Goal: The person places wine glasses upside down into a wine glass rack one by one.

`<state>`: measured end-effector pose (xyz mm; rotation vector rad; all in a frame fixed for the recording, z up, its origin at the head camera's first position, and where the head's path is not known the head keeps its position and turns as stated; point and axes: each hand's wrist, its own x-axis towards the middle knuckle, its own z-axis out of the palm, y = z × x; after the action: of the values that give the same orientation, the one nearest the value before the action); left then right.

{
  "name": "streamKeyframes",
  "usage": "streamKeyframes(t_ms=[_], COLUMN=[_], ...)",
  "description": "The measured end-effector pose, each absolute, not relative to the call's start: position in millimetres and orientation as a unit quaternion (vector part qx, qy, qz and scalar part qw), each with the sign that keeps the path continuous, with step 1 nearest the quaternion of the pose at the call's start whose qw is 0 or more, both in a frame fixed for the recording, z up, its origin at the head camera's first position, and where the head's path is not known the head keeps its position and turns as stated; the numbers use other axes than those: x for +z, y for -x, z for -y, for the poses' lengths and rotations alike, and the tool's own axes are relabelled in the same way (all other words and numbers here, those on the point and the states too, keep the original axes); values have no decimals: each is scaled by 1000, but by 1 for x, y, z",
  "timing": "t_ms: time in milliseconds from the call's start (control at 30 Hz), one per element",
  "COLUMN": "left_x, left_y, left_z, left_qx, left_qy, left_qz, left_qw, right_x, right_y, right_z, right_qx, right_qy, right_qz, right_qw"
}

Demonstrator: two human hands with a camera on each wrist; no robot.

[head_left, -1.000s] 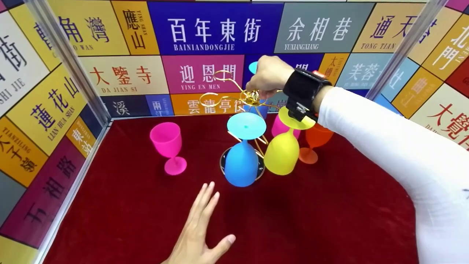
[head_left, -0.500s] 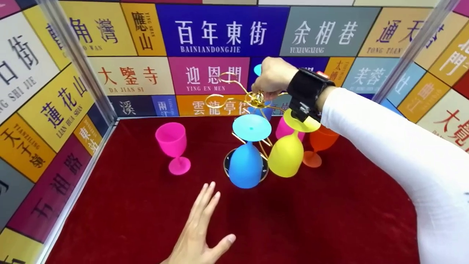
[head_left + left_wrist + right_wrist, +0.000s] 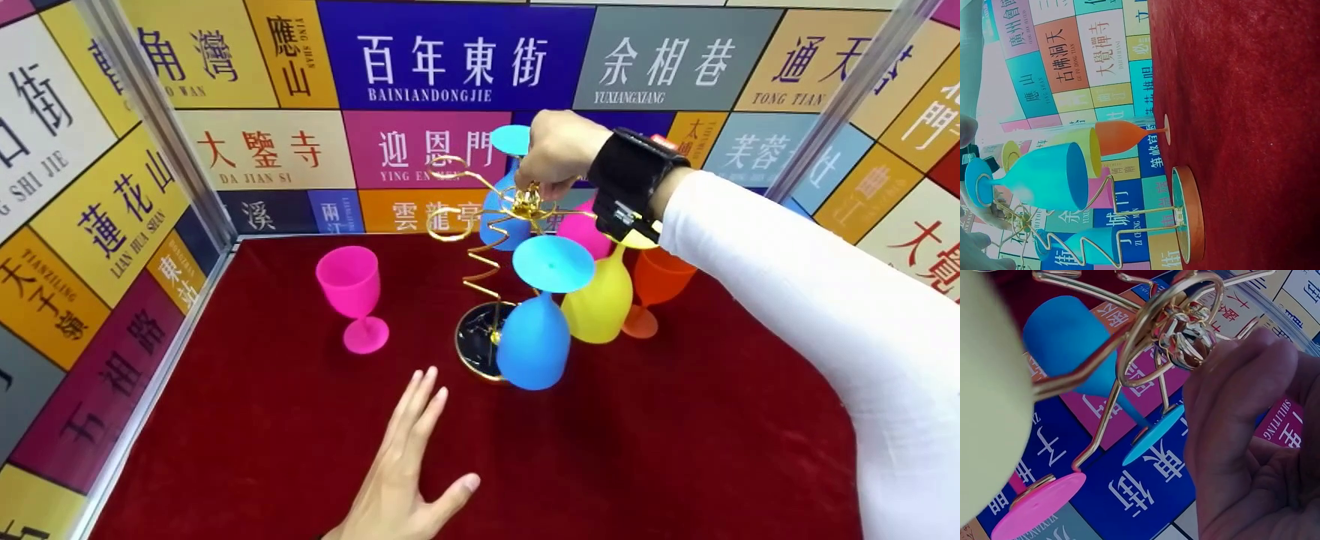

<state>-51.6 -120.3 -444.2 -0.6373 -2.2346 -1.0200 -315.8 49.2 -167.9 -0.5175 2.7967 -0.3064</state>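
My right hand [image 3: 559, 146] pinches the crown-shaped top knob [image 3: 1185, 337] of a gold wire goblet rack [image 3: 486, 341] with a round black base. Upside down from its hooks hang a blue goblet [image 3: 534, 341] at the front and a yellow goblet [image 3: 600, 300] on the right. Another blue goblet [image 3: 504, 217] and a pink goblet [image 3: 585, 232] hang behind. Two bare hooks point left. My left hand [image 3: 401, 465], fingers straight, is held in front of the rack and touches nothing.
Upright on the dark red cloth [image 3: 262, 435], a pink goblet [image 3: 349, 281] stands left of the rack. An orange goblet [image 3: 664, 277] stands to its right, partly behind my right wrist. Printed panels [image 3: 457, 56] wall in the back and sides.
The rack's top has turned: the front blue goblet has swung right, the yellow one right and back, and the rear blue one left into view. My left hand has stayed in place.
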Motion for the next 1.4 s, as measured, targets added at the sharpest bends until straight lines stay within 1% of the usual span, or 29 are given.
streamKeyframes(t_ms=[267,667,900,1267,1400], left_x=[-444,-443,-444,-444,-445], left_y=[52,55,53,55,54], left_z=[120,119,120,120,120], left_qx=[-384,-380,-379,-380,-378], left_qy=[241,250,238,241,238], left_qz=[841,836,844,841,843], left_qw=[296,307,295,301,300], right_x=[-162,-155,-154,-151,-153], right_y=[314,317,318,314,314], right_z=[-52,-58,-63,-68,-71], right_qx=[-97,-65,-53,-5,9], right_qy=[196,232,238,264,278], right_qz=[-965,-963,-962,-960,-957], right_qw=[147,121,121,88,84])
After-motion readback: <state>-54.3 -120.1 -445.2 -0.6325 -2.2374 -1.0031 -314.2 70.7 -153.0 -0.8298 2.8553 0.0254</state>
